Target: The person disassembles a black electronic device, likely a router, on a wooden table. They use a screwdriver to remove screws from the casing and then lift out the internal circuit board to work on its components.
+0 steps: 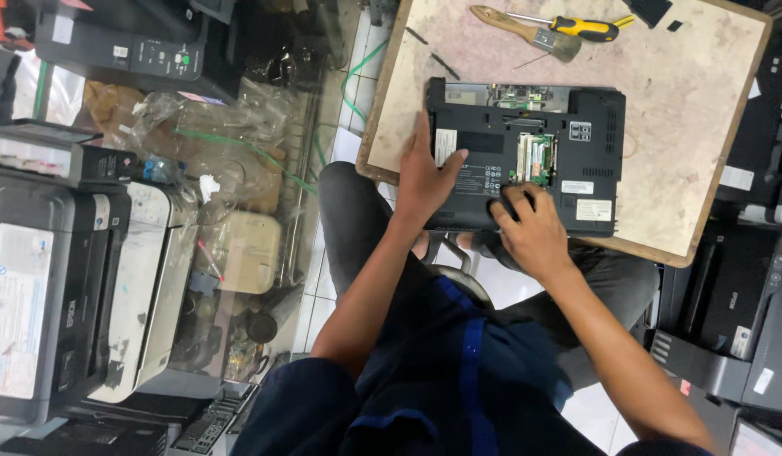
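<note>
Black plastic laptop [526,160] lying upside down near the surface's [686,127] near edge, toward its left corner, base panel partly open with green circuit boards showing in the middle and along the far side

Left hand [425,181] flat on the laptop's left end, fingers spread and pressed to the casing, thumb pointing right across a white label; nothing pinched

Right hand [530,228] at the laptop's near edge, just right of the left hand, fingers curled down onto the casing beside the open bay; whether anything sits pinched under the fingertips cannot be told

Wooden-handled paintbrush with a metal ferrule [526,29] and yellow-and-black-handled screwdriver [577,27] lying at the far edge, touching or crossing each other, well apart from both hands

Worn, stained beige board surface with wooden rim; grey-and-black printers [62,279] stacked off its left side
</note>
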